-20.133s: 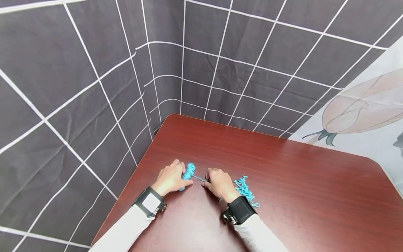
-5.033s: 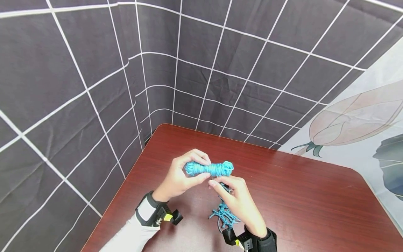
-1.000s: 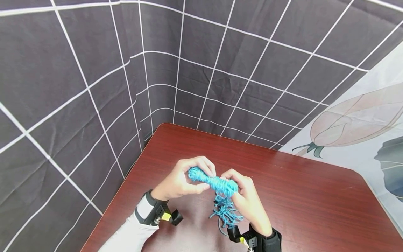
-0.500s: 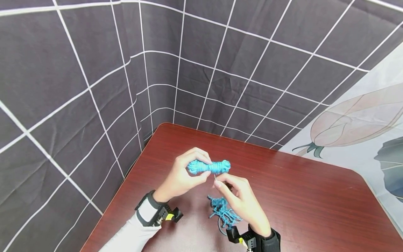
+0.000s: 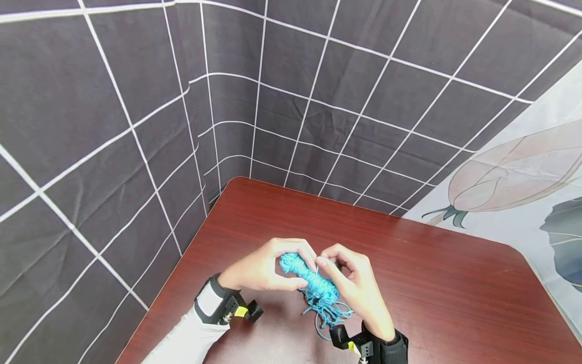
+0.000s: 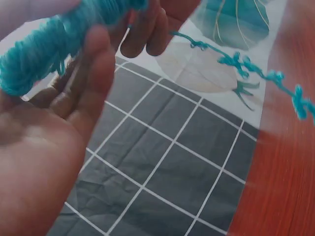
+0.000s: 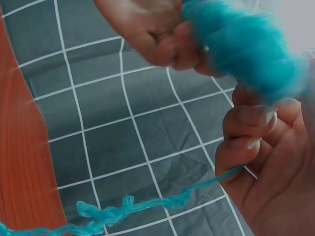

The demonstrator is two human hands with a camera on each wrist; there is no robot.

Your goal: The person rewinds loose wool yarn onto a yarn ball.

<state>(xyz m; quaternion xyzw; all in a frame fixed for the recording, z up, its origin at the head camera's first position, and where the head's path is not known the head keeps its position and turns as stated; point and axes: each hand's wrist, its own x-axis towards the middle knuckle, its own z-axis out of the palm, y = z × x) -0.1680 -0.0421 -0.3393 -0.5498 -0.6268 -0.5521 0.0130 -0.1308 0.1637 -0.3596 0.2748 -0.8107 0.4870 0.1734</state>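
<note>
My left hand [image 5: 261,268] grips a bright blue bundle of wound yarn [image 5: 300,268] around its waist, between thumb and fingers. The bundle slants down to the right, above the table. Close by its far side, my right hand [image 5: 361,285] pinches the yarn strand between thumb and fingertips, its other fingers curled. In the right wrist view the strand [image 7: 206,183] runs out from under those curled fingers, kinked and knotted further along. The left wrist view shows the bundle's looped end [image 6: 22,69] across the palm and the knotted strand trailing off right.
A loose tangle of the same yarn [image 5: 329,312] lies on the reddish-brown table [image 5: 409,283], below the bundle. Dark gridded cloth [image 5: 318,101] hangs behind and at the left; a white floral cloth [image 5: 514,177] hangs at the right. Both wrists wear black camera straps.
Over twenty seconds the bundle went from the table up into the air. In the last second it levelled, then tilted down rightward again, while my right hand passed the strand around to its far side.
</note>
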